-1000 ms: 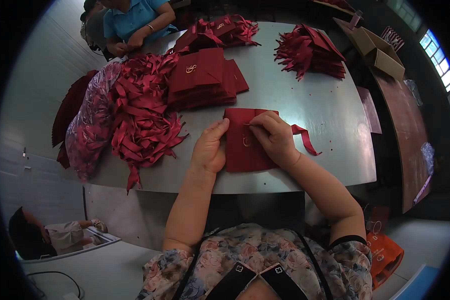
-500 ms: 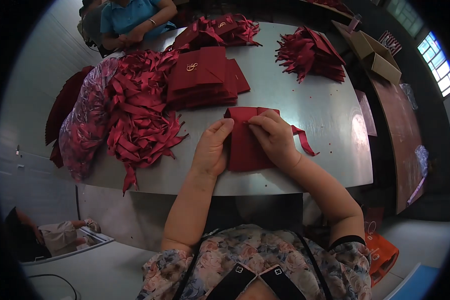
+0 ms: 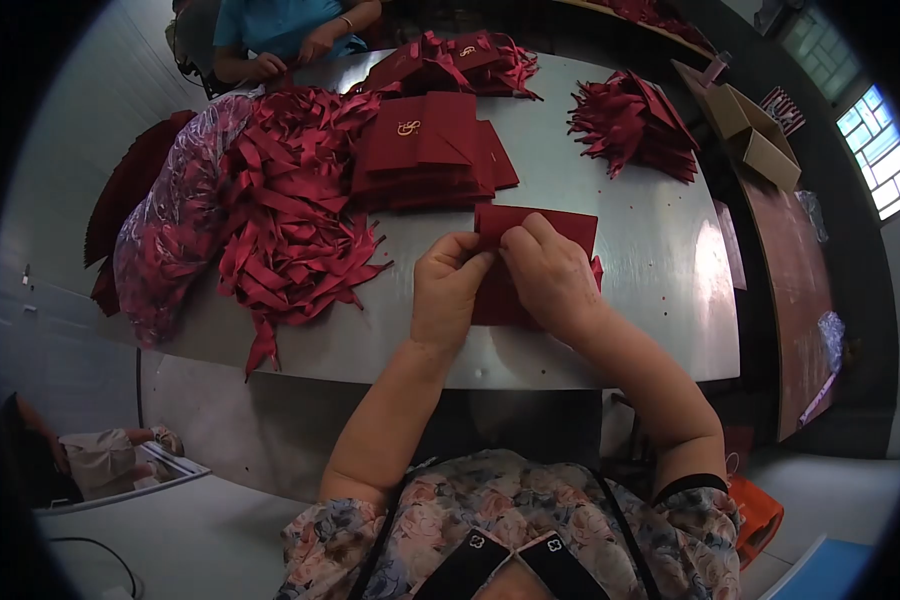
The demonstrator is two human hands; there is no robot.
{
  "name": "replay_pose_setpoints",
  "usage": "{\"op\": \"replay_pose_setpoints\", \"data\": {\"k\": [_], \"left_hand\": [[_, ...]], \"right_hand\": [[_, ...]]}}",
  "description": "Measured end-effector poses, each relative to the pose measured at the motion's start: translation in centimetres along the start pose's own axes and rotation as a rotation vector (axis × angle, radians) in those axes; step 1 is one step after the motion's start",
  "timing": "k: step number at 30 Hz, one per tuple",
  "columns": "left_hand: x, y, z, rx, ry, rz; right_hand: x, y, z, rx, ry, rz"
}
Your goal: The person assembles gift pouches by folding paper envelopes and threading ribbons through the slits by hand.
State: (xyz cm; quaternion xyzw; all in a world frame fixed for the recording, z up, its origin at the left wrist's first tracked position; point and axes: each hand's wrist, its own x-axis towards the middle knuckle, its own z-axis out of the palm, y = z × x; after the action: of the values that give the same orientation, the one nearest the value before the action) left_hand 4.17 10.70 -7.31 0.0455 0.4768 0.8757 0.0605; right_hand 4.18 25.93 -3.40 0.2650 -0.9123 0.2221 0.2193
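Observation:
A flat red bag (image 3: 500, 300) lies on the metal table in front of me, between my hands. At its left edge my left hand (image 3: 448, 290) is closed, thumb and forefinger pinched together near the bag's upper part. My right hand (image 3: 550, 270) rests over the bag with its fingertips pinched close to the left ones; what they grip is too small to make out. A bit of red ribbon (image 3: 597, 270) shows at the bag's right side. Beyond it stands a stack of red bags (image 3: 420, 150) with a gold logo, beside a heap of red ribbons (image 3: 290, 220).
A clear plastic bag (image 3: 165, 240) of ribbons lies left on the metal table (image 3: 670, 330). More red bags (image 3: 635, 125) are at the back right. Across the table are a co-worker's hands (image 3: 270, 66). A cardboard box (image 3: 755, 135) stands on the right-hand bench.
My left hand has come in closer to my right over the bag. The bag has been turned or shifted slightly, and less ribbon shows at its right. The camera view has shifted a little.

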Motion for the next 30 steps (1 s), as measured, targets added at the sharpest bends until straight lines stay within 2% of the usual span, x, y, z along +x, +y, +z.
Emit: {"op": "replay_pose_setpoints", "data": {"k": [3,5,9,13,17,30], "left_hand": [[0.2,0.0,-0.3,-0.113,-0.026,-0.036],[0.1,0.0,-0.5,-0.205,-0.054,-0.059],[0.1,-0.2,-0.8,-0.274,-0.045,-0.161],[0.3,-0.4,-0.9,-0.336,0.009,-0.255],[0.5,-0.8,-1.1,-0.332,0.03,-0.267],[0.6,-0.5,-1.1,-0.423,-0.008,-0.301]], "right_hand": [[0.2,-0.2,0.4,0.064,0.069,0.05],[0.2,-0.2,0.5,0.271,0.201,0.177],[0.3,0.9,0.2,0.387,0.197,0.229],[0.1,1.5,-0.1,0.503,0.092,0.272],[-0.3,2.2,0.3,0.659,0.022,0.302],[-0.7,2.6,0.5,0.59,-0.014,0.212]]}}
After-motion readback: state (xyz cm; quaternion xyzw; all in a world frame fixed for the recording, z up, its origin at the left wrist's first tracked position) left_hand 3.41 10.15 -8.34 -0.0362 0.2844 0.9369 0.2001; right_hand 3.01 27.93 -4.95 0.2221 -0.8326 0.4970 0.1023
